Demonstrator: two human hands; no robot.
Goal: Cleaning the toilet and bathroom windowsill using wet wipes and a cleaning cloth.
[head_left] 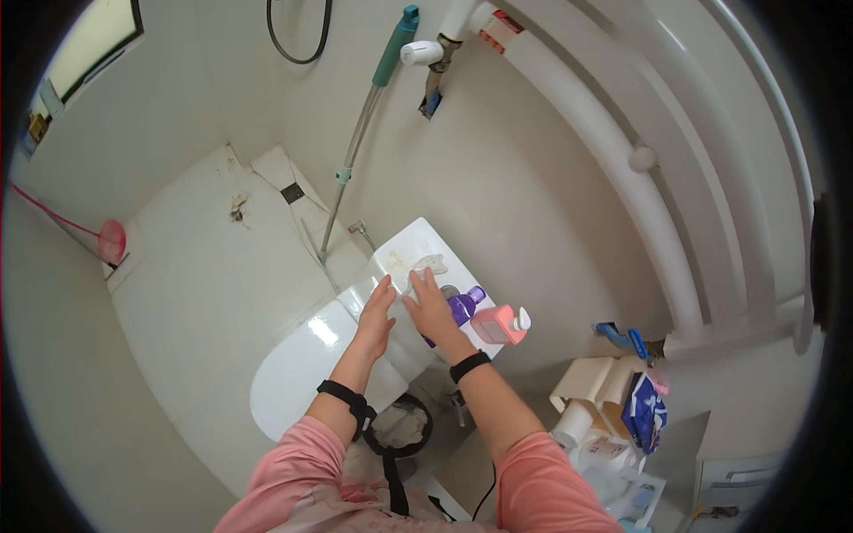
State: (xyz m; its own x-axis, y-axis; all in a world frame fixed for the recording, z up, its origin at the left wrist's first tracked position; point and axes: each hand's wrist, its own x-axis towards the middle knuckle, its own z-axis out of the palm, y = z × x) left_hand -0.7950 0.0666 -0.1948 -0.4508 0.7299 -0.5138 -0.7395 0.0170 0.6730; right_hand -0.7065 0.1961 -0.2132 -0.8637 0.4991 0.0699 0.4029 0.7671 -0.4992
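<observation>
Over the near edge of a white toilet tank top [418,233], my right hand [429,309] reaches with its fingers stretched out. Its fingertips are at a crumpled, whitish tissue or wipe [433,263]; I cannot tell whether they press on it. To the left, my left hand [377,317] is held above the toilet with its fingers extended and nothing in them. A purple bottle [463,307] lies on the tank beside my right hand, partly hidden by it. Next to it is a pink pump bottle [499,325] with a white pump head.
The white toilet lid [298,360] is down. A black-rimmed bin [402,426] holds crumpled paper below my arms. A green-handled pole [358,133] leans on the wall. White radiator pipes [613,142] rise at the right, above a beige stool [582,382] and toiletries.
</observation>
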